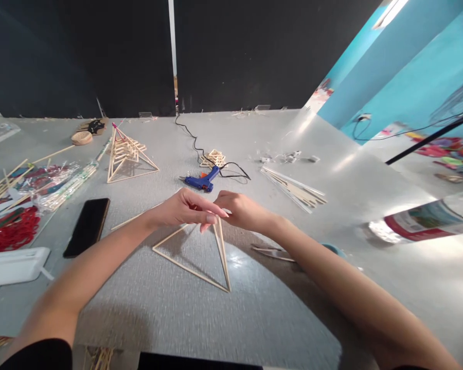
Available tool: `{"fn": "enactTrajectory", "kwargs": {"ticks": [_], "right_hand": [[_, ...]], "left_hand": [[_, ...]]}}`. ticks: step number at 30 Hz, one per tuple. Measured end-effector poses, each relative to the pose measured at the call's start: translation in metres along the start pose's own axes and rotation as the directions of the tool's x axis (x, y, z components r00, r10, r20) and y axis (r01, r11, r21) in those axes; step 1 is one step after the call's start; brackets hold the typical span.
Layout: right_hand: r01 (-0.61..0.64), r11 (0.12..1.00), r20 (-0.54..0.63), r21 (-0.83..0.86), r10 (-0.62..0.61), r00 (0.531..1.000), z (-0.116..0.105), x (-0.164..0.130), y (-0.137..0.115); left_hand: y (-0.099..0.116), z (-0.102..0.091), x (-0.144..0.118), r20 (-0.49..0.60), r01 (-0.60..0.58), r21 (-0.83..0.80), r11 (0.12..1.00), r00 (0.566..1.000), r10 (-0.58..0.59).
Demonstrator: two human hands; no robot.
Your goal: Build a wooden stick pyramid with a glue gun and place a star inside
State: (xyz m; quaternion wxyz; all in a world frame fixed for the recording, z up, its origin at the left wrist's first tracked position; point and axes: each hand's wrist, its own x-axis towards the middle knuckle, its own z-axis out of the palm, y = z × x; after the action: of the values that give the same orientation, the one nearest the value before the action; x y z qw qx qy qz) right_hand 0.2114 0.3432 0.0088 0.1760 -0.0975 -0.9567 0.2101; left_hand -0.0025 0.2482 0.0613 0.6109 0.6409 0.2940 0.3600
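Observation:
In the middle of the table stands a triangular frame of thin wooden sticks [191, 269], its base corners resting on the grey surface and its sticks rising to a peak. Both hands meet at that peak. My left hand [189, 209] pinches there, with the index finger stretched along the top and the thumb below. My right hand [237, 209] is curled around the same joint from the right, and most of its fingertips are hidden. Behind the hands lies a blue glue gun [202, 181], tip to the left. Another loose stick [133, 218] passes behind my left wrist.
A finished-looking stick pyramid [133, 177] stands back left, and a small stick structure [215, 158] sits behind the glue gun. A phone [87, 227], red bands [13, 229] and a white case [15, 266] lie left. Loose sticks [293, 189] and scissors [273, 252] lie right.

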Motion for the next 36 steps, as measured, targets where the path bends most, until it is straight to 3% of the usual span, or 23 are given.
{"fn": "enactTrajectory", "kwargs": {"ticks": [12, 18, 29, 33, 36], "right_hand": [[-0.049, 0.999, 0.002, -0.013, 0.049, 0.999, 0.002, -0.002, 0.003], [-0.083, 0.995, 0.035, -0.061, 0.085, 0.996, -0.008, -0.004, -0.001], [-0.306, 0.904, 0.007, -0.299, 0.323, 0.946, -0.04, -0.019, 0.001], [-0.341, 0.853, -0.066, -0.395, 0.343, 0.937, -0.036, -0.02, 0.017], [-0.31, 0.828, -0.116, -0.467, 0.29, 0.95, -0.032, -0.008, 0.042]], "left_hand": [[-0.009, -0.002, 0.003, 0.005, 0.03, -0.085, 0.996, 1.0, -0.03], [-0.012, -0.005, 0.003, 0.008, 0.03, -0.07, 0.997, 1.0, -0.03], [-0.016, -0.01, 0.001, -0.042, 0.076, -0.021, 0.997, 0.996, -0.077], [-0.016, -0.011, 0.002, -0.046, 0.079, -0.01, 0.997, 0.996, -0.08], [-0.014, -0.009, 0.002, -0.045, 0.072, -0.009, 0.997, 0.996, -0.072]]}}
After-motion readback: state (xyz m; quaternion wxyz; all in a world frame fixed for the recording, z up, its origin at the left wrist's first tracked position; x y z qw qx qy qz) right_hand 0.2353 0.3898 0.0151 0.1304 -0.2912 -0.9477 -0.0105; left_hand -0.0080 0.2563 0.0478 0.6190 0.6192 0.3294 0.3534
